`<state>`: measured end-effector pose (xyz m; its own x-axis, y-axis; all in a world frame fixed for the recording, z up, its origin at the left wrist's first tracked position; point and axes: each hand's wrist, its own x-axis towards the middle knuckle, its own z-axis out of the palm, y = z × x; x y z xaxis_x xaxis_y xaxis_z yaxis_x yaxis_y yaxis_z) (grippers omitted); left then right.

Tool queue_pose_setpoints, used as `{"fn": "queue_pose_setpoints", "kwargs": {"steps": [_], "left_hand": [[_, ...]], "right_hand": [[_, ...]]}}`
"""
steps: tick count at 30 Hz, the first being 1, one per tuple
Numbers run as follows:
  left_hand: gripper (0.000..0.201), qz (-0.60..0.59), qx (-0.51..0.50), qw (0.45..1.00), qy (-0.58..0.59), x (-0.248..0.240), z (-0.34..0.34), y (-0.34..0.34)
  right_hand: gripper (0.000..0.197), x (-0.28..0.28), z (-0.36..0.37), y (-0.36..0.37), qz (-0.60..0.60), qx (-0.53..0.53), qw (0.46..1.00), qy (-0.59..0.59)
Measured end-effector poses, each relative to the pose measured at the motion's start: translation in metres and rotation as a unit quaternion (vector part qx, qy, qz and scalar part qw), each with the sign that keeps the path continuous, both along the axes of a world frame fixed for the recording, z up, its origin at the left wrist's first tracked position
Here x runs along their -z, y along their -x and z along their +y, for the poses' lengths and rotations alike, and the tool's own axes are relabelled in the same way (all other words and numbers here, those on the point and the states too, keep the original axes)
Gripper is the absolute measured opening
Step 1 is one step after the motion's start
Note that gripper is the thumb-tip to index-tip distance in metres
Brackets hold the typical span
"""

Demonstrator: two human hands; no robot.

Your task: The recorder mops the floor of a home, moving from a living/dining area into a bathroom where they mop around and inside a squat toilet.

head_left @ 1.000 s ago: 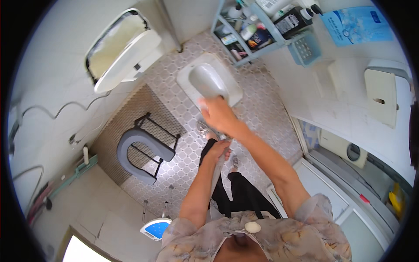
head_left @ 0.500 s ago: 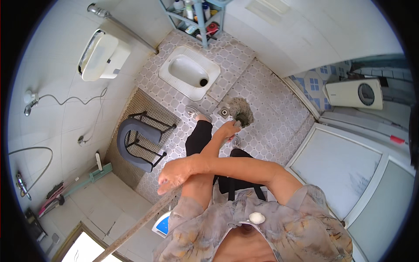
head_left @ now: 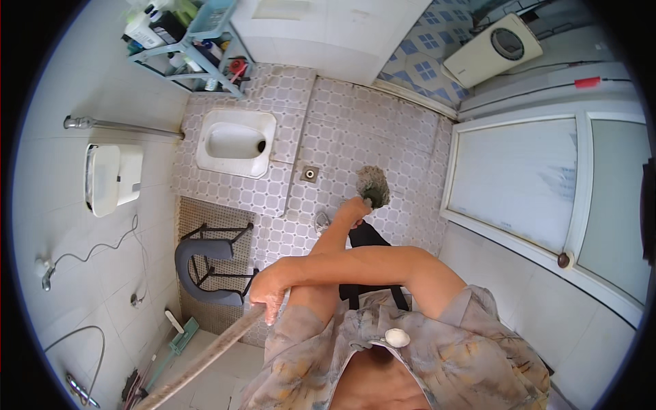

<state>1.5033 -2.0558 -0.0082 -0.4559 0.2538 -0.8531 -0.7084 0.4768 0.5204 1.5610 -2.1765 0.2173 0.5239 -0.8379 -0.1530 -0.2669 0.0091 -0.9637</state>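
My arms cross in front of me. Low on a mop, close behind its grey shaggy head (head_left: 373, 183), my left hand (head_left: 352, 210) is closed round the shaft. My right hand (head_left: 268, 287) reaches over the left forearm and grips the long wooden handle (head_left: 205, 361), which runs off to the lower left. My forearms hide the part of the mop between the hands. The mop head rests on the patterned tile floor (head_left: 342, 130), to the right of a small square floor drain (head_left: 309, 173).
A squat toilet (head_left: 238, 143) lies on a raised tiled step. A grey padded chair frame (head_left: 205, 249) stands on a brown mat (head_left: 198, 215) at left. At the back is a blue shelf (head_left: 198, 51) with bottles; at right, a white-framed door (head_left: 516, 174). A squeegee (head_left: 183, 335) leans lower left.
My view has turned to the right and my body has shifted. The mop head has moved away from beside the drain, to its right. Both hands keep their grip.
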Motion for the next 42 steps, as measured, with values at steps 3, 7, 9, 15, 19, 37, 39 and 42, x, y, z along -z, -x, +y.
{"fn": "queue_pose_setpoints", "kwargs": {"steps": [3,7,9,15,19,37,39,42], "left_hand": [[0.029,-0.012,0.048,0.999,0.008,0.002,-0.005,-0.006],[0.027,-0.025,0.123,0.991,0.037,0.003,-0.014,-0.018],[0.032,0.000,0.189,0.981,0.040,0.002,-0.021,-0.017],[0.031,0.073,0.361,0.908,0.198,0.006,-0.038,-0.021],[0.040,0.224,0.392,0.854,0.257,-0.014,-0.018,-0.025],[0.022,-0.062,-0.105,0.971,0.204,0.042,-0.206,-0.084],[0.019,-0.114,-0.176,0.956,0.207,0.006,-0.189,-0.081],[0.015,-0.171,-0.267,0.924,0.215,-0.024,-0.135,-0.072]], "right_hand": [[0.063,-0.003,-0.009,0.007,0.046,-0.004,0.999,-0.020],[0.047,0.016,-0.018,-0.002,0.048,0.166,0.984,0.041],[0.038,0.017,-0.017,0.002,0.062,0.244,0.966,0.054],[0.029,-0.003,-0.011,0.037,0.031,0.542,0.835,0.091],[0.026,0.000,0.040,0.079,0.002,0.653,0.751,0.097],[0.032,0.023,0.377,0.218,-0.118,0.957,0.261,0.048],[0.035,0.026,0.413,0.226,-0.122,0.964,0.224,0.070],[0.025,0.042,0.470,0.228,-0.129,0.970,0.183,0.090]]}}
